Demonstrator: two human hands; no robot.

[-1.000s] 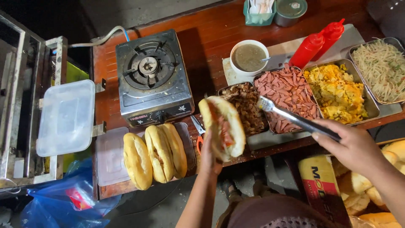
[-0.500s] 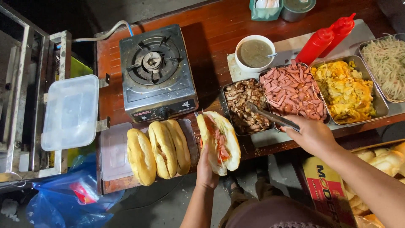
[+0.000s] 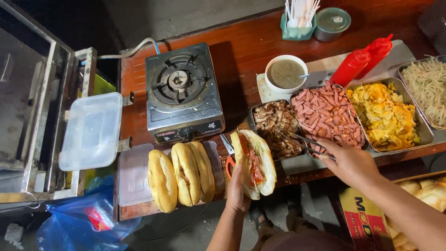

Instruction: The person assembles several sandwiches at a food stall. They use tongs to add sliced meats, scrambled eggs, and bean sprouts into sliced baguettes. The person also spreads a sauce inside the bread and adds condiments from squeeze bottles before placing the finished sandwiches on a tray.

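Filling is the step in hand, by the look of it: the left hand [image 3: 238,190] is wrapped round a split golden bread roll [image 3: 253,162] held just above the wooden counter [image 3: 241,51], while the right hand [image 3: 348,162] is closed on slim metal tongs [image 3: 302,142] whose tips reach into the steel tray of brown chopped meat [image 3: 274,125]. Pinching a portion and carrying it across seems next. Two red squeeze bottles [image 3: 362,62] stand behind; a red-and-yellow printed carton [image 3: 364,218] sits low right.

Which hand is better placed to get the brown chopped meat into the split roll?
Right. The right hand holds metal tongs whose tips already reach into the tray of brown chopped meat. The left hand is occupied holding the open roll beside that tray.
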